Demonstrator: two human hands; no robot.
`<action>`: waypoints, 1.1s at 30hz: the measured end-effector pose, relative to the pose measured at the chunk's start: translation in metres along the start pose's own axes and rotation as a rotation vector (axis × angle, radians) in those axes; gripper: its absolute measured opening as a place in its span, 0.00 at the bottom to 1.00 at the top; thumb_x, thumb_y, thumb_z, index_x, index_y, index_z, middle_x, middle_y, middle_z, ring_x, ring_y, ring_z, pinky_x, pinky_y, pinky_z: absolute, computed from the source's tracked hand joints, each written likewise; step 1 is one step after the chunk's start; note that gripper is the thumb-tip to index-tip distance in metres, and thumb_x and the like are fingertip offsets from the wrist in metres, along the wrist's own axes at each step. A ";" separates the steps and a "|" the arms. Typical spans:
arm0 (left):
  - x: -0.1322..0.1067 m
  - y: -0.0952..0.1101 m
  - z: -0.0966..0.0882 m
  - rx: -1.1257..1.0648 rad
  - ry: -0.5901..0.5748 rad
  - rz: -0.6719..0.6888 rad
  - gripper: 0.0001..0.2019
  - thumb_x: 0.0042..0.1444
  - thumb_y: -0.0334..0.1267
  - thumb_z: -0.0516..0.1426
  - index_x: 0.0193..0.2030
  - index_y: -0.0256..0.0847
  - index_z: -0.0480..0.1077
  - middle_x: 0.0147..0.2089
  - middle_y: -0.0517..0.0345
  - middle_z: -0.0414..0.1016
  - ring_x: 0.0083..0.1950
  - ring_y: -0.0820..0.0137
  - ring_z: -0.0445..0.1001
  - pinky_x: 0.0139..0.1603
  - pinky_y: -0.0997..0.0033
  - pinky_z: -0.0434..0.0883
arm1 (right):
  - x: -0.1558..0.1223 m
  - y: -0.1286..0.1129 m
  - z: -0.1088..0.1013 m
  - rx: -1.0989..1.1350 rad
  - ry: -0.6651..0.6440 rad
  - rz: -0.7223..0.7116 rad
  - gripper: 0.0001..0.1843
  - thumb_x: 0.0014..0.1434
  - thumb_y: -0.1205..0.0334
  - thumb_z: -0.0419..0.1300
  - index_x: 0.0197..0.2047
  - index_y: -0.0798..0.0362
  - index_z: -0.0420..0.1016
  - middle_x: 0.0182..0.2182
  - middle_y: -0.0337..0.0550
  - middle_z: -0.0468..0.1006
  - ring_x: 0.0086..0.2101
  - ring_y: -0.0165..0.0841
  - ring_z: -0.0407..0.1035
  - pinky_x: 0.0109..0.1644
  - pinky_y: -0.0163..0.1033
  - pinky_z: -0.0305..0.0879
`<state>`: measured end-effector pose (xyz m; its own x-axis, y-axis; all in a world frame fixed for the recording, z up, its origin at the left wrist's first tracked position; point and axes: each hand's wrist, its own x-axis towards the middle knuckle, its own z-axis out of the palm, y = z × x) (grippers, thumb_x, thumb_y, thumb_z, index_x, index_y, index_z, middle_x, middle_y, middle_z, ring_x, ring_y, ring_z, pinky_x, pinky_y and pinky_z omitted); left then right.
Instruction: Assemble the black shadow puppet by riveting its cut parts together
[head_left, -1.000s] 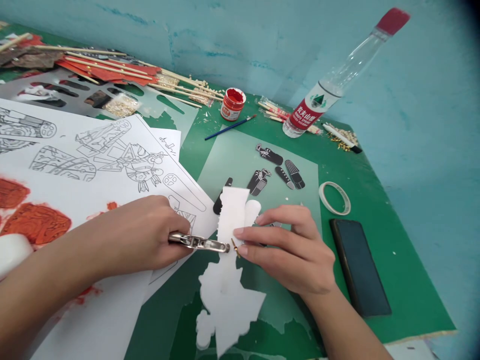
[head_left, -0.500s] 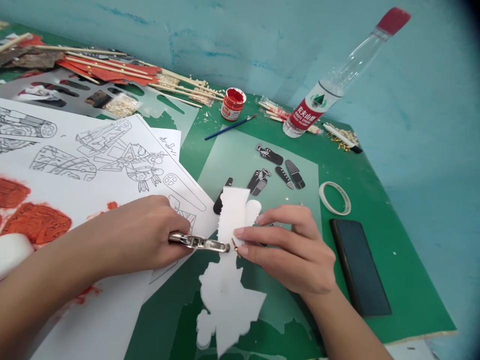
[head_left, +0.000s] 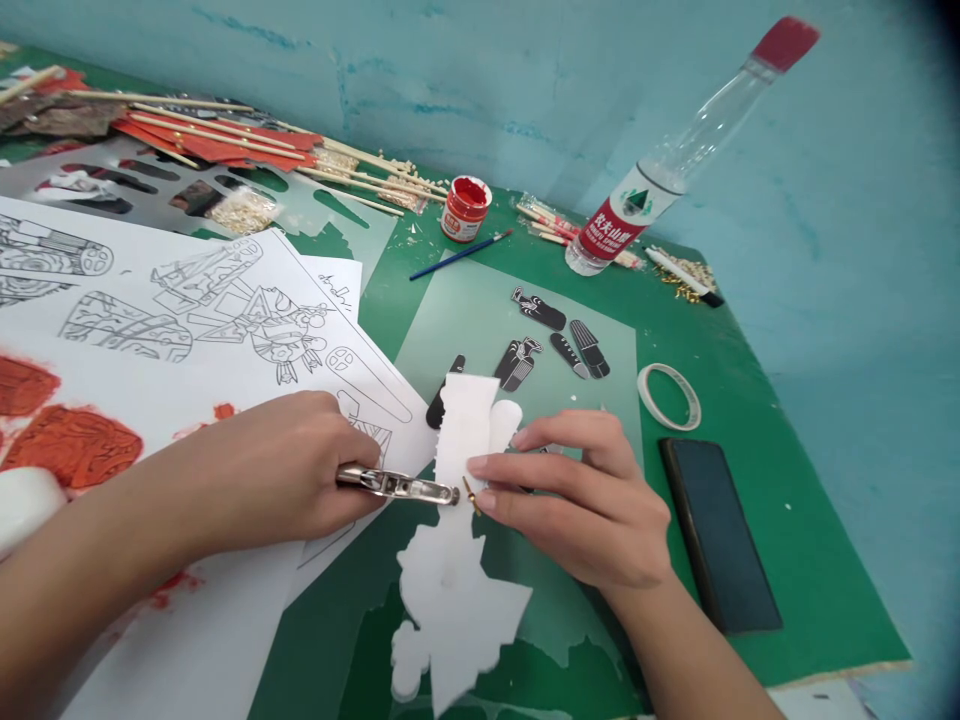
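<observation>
In my left hand [head_left: 315, 470], fingers closed round its handles, is a small silver pliers-like tool [head_left: 409, 488]. Its rounded tip lies over the narrow part of a white jointed cut-out figure [head_left: 463, 590]. Just right of that tip, a brass split-pin fastener [head_left: 470, 495] stands on the figure with its legs spread. My right hand [head_left: 585, 490] grips the figure from the right, index and middle fingertips beside the fastener. The right thumb is hidden. A second white rounded piece [head_left: 505, 424] shows behind the figure's upper part.
Several black patterned cut-outs [head_left: 538, 308] lie on a translucent sheet. Around them are a red paint jar [head_left: 466, 208], a brush [head_left: 461, 254], a water bottle [head_left: 630, 215], a tape roll [head_left: 670, 396] and a phone [head_left: 720, 535]. Printed drawings [head_left: 225, 300] and wooden sticks [head_left: 217, 130] lie left.
</observation>
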<state>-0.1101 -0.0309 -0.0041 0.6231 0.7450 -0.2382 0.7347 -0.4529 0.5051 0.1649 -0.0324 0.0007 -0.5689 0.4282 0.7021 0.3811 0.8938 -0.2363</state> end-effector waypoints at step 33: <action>0.002 -0.002 0.002 -0.033 0.016 0.014 0.16 0.56 0.38 0.55 0.18 0.43 0.63 0.15 0.60 0.59 0.19 0.71 0.56 0.22 0.66 0.48 | -0.001 0.000 0.000 0.007 0.017 -0.016 0.10 0.66 0.72 0.62 0.33 0.50 0.77 0.39 0.38 0.87 0.42 0.36 0.74 0.45 0.43 0.70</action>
<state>-0.1095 -0.0298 -0.0075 0.6288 0.7465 -0.2176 0.7163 -0.4473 0.5355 0.1654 -0.0325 0.0002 -0.5627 0.4117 0.7169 0.3673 0.9014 -0.2294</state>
